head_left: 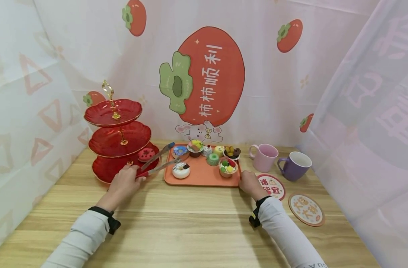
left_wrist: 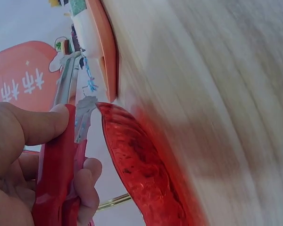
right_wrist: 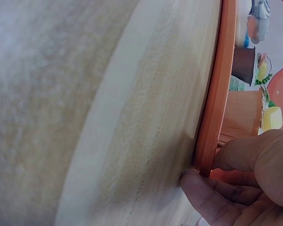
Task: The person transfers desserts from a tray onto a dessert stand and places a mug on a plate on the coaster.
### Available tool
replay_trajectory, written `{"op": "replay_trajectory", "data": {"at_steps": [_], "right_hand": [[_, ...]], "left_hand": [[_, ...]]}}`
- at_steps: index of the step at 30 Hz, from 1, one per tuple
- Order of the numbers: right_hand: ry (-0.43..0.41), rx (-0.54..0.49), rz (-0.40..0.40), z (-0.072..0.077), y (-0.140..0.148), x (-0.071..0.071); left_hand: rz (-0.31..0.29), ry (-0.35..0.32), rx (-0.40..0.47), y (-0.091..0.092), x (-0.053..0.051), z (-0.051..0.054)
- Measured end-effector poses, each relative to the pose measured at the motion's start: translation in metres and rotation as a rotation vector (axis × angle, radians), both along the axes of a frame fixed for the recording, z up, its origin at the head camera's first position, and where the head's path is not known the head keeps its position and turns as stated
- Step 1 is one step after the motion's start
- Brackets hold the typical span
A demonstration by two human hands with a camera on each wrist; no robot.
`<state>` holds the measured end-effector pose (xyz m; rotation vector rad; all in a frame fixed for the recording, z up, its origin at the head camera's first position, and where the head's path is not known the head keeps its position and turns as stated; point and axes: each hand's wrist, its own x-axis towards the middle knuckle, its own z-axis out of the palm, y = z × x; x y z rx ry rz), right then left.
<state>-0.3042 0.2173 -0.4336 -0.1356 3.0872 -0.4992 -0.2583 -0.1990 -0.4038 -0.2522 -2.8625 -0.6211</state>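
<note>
My left hand [head_left: 122, 185] grips the red handles of metal tongs [head_left: 153, 169], whose arms spread apart toward the tray's left side with nothing between them. In the left wrist view the thumb presses on one red handle [left_wrist: 56, 165]. At the orange tray's [head_left: 200, 181] right front corner, my right hand [head_left: 252, 184] pinches the rim between thumb and finger. On that tray sit a white doughnut [head_left: 181, 172], a blue doughnut [head_left: 179, 150], a fruit tart [head_left: 228, 168], a green cake [head_left: 213, 159] and several other small sweets. A red-pink doughnut [head_left: 146, 154] lies on the bottom tier of a red stand.
The three-tier red stand [head_left: 120, 139] with gold fittings stands left of the tray, close to the left hand. To the right are a pink mug [head_left: 265, 158], a purple mug [head_left: 296, 166] and two round coasters, one white and red [head_left: 274, 188], one orange-edged [head_left: 306, 209].
</note>
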Motion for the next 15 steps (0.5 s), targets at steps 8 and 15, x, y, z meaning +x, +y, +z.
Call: {"op": "replay_trajectory", "data": {"at_steps": [8,15], "right_hand": [[0.006,0.006,0.003,-0.0007,-0.0001,-0.0004],[-0.002,0.008,0.000,-0.0002,-0.0004,-0.0004]], "left_hand": [[-0.009,-0.014,-0.016,-0.0034,-0.0027,0.0016],[0.002,0.005,-0.051,-0.0036,-0.0038,0.0022]]}}
